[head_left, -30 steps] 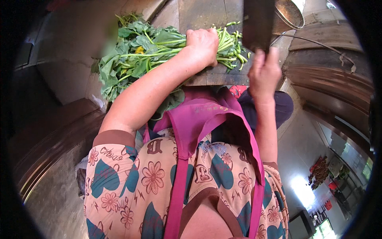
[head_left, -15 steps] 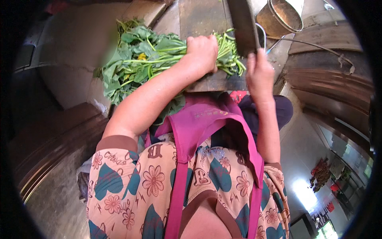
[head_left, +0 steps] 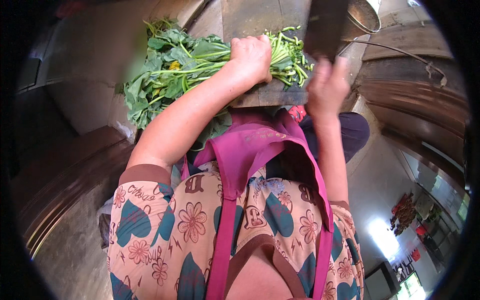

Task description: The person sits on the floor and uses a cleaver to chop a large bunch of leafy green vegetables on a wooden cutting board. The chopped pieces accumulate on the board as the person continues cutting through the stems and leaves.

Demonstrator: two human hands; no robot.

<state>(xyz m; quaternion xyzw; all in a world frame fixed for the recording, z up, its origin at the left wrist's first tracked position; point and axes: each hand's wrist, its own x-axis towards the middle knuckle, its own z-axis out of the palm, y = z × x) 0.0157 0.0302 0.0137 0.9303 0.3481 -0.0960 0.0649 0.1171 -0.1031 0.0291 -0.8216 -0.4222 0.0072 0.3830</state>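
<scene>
A large bunch of leafy greens with long pale stems [head_left: 172,75] lies across a wooden board [head_left: 270,96]. My left hand [head_left: 251,57] is closed around the stems, pressing them down near their cut ends. Short chopped stem pieces [head_left: 303,61] lie on the board to the right of that hand. In my right hand [head_left: 327,87] is a broad dark cleaver [head_left: 326,27], held by its handle just right of the stem ends. Motion smears the cleaver and the right fingers. The blade is raised and apart from the stems, as far as the blur shows.
A round bucket [head_left: 366,16] stands at the far right, partly behind the cleaver. From it a thin bent handle or cord [head_left: 402,53] reaches right. Dark wooden furniture [head_left: 415,105] borders the right side. My purple apron [head_left: 255,132] hangs close to the board's near edge.
The cleaver has moved right, and its blade now hides more of the bucket. More cut stem pieces lie spread on the board. My left hand keeps its grip on the greens.
</scene>
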